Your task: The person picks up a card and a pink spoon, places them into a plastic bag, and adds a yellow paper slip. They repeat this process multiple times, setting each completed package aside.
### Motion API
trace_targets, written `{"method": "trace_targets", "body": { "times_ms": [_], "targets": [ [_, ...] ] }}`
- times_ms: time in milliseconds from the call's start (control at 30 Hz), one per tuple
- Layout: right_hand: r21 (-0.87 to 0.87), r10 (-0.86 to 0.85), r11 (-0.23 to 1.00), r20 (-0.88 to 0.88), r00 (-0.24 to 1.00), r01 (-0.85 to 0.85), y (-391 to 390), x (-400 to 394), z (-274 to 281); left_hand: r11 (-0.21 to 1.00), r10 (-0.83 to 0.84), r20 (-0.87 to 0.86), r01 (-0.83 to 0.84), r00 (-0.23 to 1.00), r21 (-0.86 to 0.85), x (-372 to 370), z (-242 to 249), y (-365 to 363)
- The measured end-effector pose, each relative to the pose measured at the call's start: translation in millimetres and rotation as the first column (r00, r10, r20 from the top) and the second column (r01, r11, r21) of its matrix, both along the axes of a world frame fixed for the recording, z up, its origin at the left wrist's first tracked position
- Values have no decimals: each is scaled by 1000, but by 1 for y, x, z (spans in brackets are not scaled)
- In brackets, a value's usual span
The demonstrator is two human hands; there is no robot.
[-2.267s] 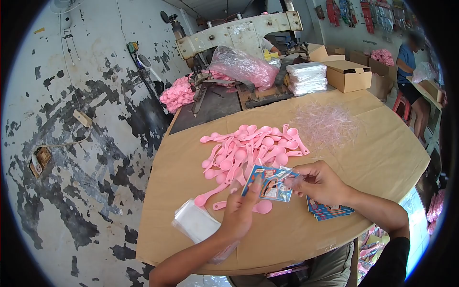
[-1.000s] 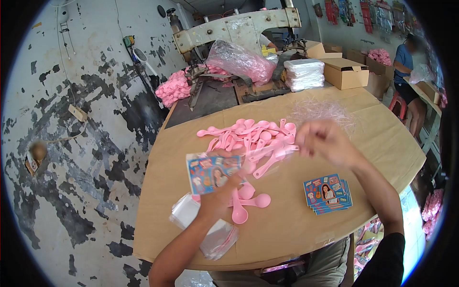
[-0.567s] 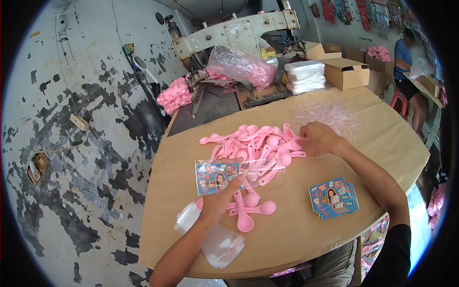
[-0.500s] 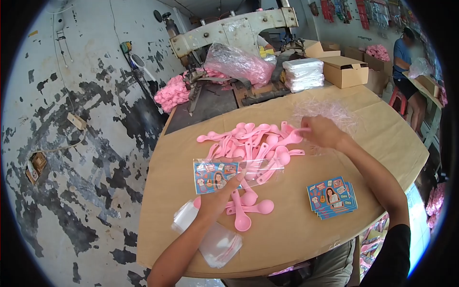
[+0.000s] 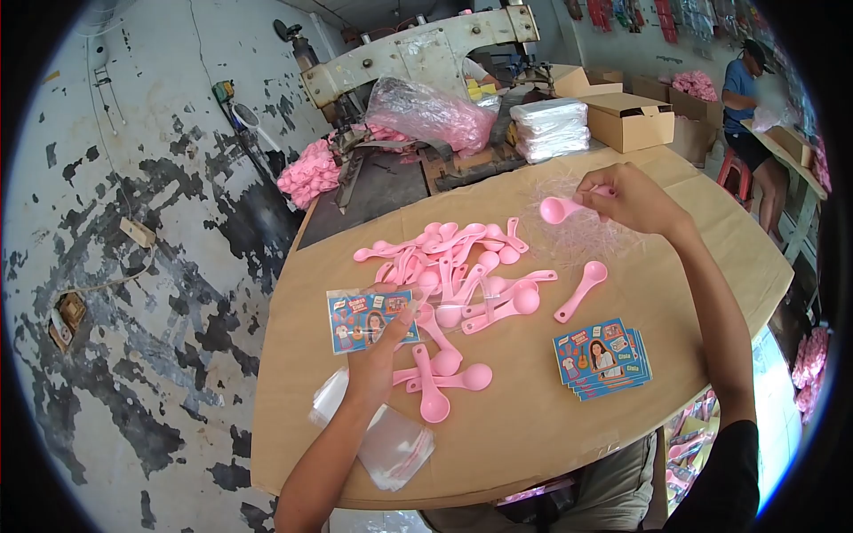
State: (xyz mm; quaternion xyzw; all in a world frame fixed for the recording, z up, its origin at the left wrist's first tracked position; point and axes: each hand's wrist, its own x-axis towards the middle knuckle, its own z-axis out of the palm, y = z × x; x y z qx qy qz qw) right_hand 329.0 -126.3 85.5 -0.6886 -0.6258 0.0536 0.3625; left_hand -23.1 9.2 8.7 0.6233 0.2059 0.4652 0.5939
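My left hand [image 5: 373,355] is closed on a clear plastic bag holding a blue printed card [image 5: 360,322], thumb on top near the card's right end. The bag's transparent end reaches over a heap of pink scoop spoons [image 5: 458,258]. My right hand [image 5: 633,197], raised beyond the heap, grips a pink spoon [image 5: 558,210] by its handle, bowl pointing left. One separate spoon [image 5: 582,291] lies between the heap and a stack of blue cards [image 5: 604,360]. Several spoons [image 5: 434,407] cross each other right of my left wrist. Beneath my left forearm are empty clear bags [image 5: 395,449].
Shredded clear plastic strips [image 5: 591,235] lie beneath my right hand on the brown-covered table [image 5: 524,444]. Along the back stand a large sealing machine [image 5: 418,53], a plastic-wrapped pink bundle [image 5: 431,115], stacked clear packs [image 5: 551,129] and a cardboard box [image 5: 631,120]. A person [image 5: 742,107] sits at far right.
My right hand has lifted a spoon up and right, away from the heap. Another spoon now lies apart on the heap's right. My left hand still holds the bagged card.
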Motion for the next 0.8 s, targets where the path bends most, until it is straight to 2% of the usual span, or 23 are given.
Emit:
{"method": "trace_targets", "body": {
  "times_ms": [33,133,233,267,300,367,400,500,533,633,667,767,800],
  "targets": [
    [-26,22,999,-39,999,-23,0,-6,3,1000,-5,1,5,1000,-13,-2,-2,2],
    [29,-2,1000,135,991,-2,0,2,-3,999,-33,35,32,999,33,0,-5,7],
    [196,-323,941,267,908,277,6,41,-21,998,-56,-14,56,998,-12,-2,-1,-1],
    [259,-145,962,191,971,92,2,50,-21,998,-60,-22,60,998,0,0,2,-1],
    [223,-80,973,61,995,65,-1,40,-7,998,-54,-24,54,998,10,1,2,-2],
    [133,42,991,-235,971,-11,-16,6,15,998,-57,-5,56,998,-19,-1,2,-9],
    [104,153,987,-341,928,-125,-18,4,15,997,-69,25,70,997,-40,0,5,-12],
    [-70,197,975,-178,964,-213,-19,-19,13,999,-43,32,44,999,-24,2,-1,-7],
    [-1,243,970,-112,963,-245,-15,-28,7,1000,-22,19,22,1000,-2,1,-3,-4],
    [-114,361,924,-45,931,-364,-11,-53,4,999,-33,55,33,998,0,-2,1,-5],
    [-80,395,907,-180,901,-413,-10,-57,-1,999,-48,65,48,997,1,-2,2,-4],
    [-79,368,900,-392,843,-429,-12,-82,-6,994,-105,74,105,992,15,0,1,-5],
    [-220,279,887,-446,850,-406,-14,-91,-2,992,-128,57,127,990,30,2,0,-7]
  ]
}}
